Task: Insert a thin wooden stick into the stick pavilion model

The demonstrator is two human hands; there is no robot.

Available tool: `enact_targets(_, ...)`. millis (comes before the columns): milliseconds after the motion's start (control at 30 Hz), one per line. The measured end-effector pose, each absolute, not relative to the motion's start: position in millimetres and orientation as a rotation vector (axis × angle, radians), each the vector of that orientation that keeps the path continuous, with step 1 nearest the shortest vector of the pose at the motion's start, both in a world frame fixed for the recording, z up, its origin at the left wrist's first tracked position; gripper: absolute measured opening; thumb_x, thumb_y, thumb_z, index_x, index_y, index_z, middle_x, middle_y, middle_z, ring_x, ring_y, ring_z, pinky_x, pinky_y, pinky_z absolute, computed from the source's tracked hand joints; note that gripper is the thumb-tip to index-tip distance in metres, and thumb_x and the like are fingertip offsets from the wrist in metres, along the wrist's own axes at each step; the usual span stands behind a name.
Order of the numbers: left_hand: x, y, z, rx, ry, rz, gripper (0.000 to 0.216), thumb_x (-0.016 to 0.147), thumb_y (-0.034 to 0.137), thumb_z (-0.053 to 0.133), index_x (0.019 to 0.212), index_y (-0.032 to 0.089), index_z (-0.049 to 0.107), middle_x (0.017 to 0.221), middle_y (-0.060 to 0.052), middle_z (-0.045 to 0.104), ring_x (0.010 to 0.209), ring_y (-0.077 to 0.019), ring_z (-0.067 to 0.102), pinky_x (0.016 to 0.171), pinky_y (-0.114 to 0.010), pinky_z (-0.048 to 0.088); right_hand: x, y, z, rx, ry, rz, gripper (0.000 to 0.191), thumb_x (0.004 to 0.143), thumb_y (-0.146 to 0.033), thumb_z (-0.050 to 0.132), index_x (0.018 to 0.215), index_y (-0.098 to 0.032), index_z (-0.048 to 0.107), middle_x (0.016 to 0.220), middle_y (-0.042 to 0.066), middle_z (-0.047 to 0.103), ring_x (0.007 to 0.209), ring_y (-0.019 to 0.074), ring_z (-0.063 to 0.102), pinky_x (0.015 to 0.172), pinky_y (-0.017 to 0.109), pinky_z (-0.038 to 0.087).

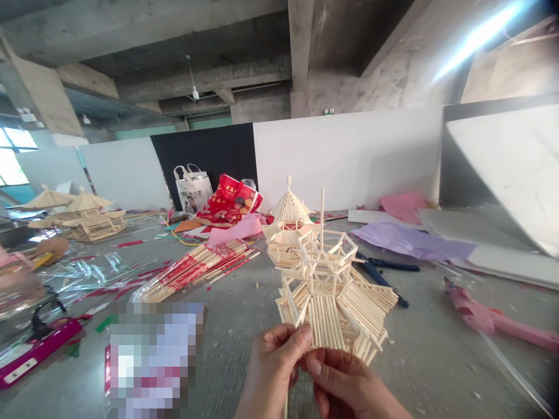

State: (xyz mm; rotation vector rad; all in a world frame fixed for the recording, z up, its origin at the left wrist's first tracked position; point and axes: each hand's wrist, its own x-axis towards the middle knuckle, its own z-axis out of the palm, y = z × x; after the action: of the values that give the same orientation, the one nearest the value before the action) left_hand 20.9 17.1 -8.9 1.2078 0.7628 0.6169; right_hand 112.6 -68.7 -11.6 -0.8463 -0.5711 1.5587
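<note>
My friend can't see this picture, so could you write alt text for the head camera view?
A person's left hand and right hand meet at the near edge of an open-topped model of pale sticks. Behind it stands a similar model with a pointed roof. Bundled sticks lie leftward on a grey surface, a pink glue gun rightward.

One head-worn view, forward and down across the grey tabletop (231, 355), close behind left hand (275, 361) and right hand (343, 378).

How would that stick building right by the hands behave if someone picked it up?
Probably light for its size: the stick building is thin sticks with open gaps. Likely fragile too, as its upper frame looks slender.
</note>
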Motion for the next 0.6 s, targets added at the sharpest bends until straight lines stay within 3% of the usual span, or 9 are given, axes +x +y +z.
enact_targets(300, 20, 18, -5, 1.245, 0.732, 0.623, 0.040, 0.064, 0.049, 0.065, 0.050, 0.018, 0.045, 0.036, 0.010, 0.029, 0.035, -0.0041, 0.020, 0.036, -0.021, 0.012, 120, -70, -29, -0.855, -0.597, 1.535, 0.041, 0.071, -0.046, 0.069, 0.073, -0.010, 0.049, 0.048, -0.002, 0.048, 0.038, 0.0023, 0.040, 0.038, 0.014, 0.023)
enact_targets(467, 21, 19, -4, 1.264, 0.746, 0.633, 0.041, 0.063, 0.051, 0.065, 0.048, 0.018, 0.045, 0.033, 0.009, 0.033, 0.033, -0.0043, 0.023, 0.035, -0.021, 0.013, 121, -69, -30, -0.945, -0.606, 1.535, 0.047, 0.065, -0.051, 0.072, 0.075, -0.010, 0.051, 0.045, -0.003, 0.048, 0.035, 0.0016, 0.037, 0.035, 0.013, 0.021)
enact_targets(600, 21, 17, -2, 1.243, 0.741, 0.634, 0.042, 0.063, 0.049, 0.066, 0.047, 0.019, 0.043, 0.032, 0.009, 0.033, 0.032, -0.0043, 0.022, 0.036, -0.021, 0.014, 119, -72, -27, -0.937, -0.574, 1.534, 0.043, 0.069, -0.047, 0.070, 0.078, -0.009, 0.052, 0.047, -0.003, 0.049, 0.039, 0.0018, 0.040, 0.039, 0.013, 0.023)
